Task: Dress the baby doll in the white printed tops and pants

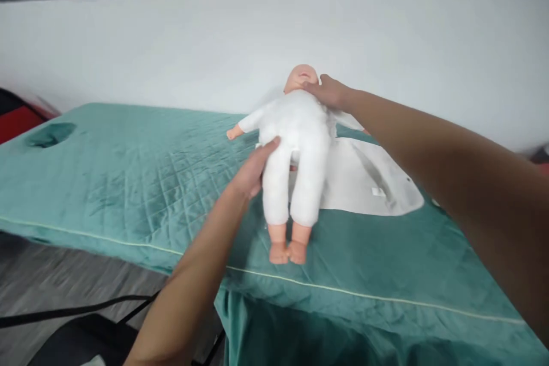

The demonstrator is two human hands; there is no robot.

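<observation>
Between my two hands is a baby doll (295, 126) with a white cloth body and bare plastic head, hands and feet. Its feet point toward me and its head lies toward the wall. My left hand (257, 167) is closed around the doll's hip and upper thigh, thumb on top, other fingers mostly underneath. At the neck and shoulder, my right hand (328, 91) grips the doll, its fingers partly behind the head. Under and to the right of the doll, a flat white cloth (355, 183) with a small label is spread out.
A green quilted cover (150, 183) lies over the bed, which has a round hole (51, 134) at its left end. The white wall (171, 51) runs along the back. At the lower left are a black bag-like object (81, 343) and grey flooring (64, 274).
</observation>
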